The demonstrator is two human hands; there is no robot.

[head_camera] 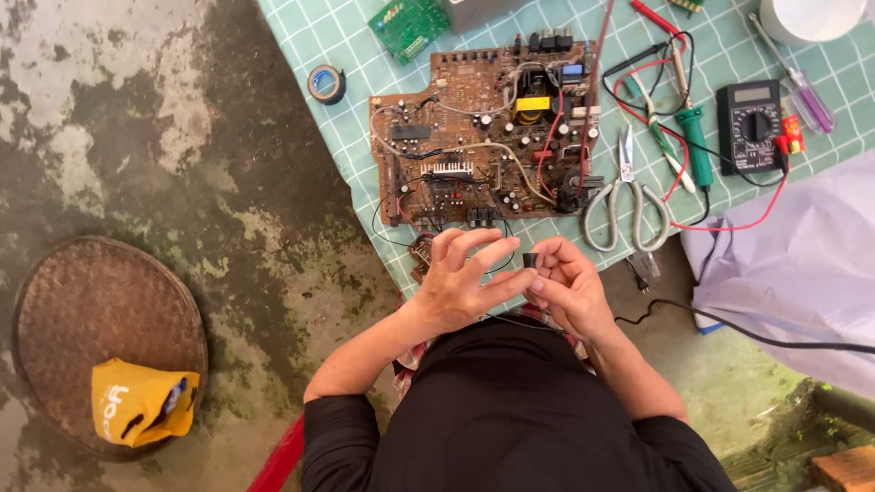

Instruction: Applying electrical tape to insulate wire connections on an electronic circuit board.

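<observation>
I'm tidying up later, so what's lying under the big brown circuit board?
The brown circuit board lies on a green checked mat that shows all around it. Black wires emerge at its near edge; whatever lies directly beneath the board is covered.
</observation>
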